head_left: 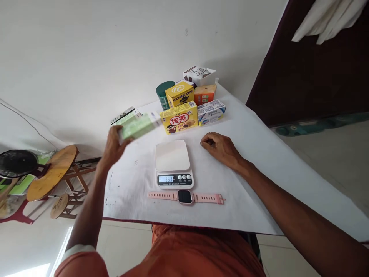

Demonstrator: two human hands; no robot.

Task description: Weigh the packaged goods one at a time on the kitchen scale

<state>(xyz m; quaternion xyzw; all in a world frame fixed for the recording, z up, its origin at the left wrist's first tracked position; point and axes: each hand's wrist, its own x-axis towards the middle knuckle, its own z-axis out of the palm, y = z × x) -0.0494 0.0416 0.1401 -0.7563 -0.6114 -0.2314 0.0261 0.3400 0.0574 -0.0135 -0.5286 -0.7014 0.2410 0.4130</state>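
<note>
A smooth white scale (172, 156) with a rounded-square plate sits mid-frame above a watch (185, 196) with perforated pink straps. Left of centre, the left hand (115, 144) grips a blurred, pale-green oblong box (138, 127); right of centre, the right hand (221, 148) curls into a loose fist.

We record soft daylight, moderately bright; glare on the floor (31, 270) below and outward of the left hand (113, 144); motion blur on its green box (137, 127); edges stretched.
</note>
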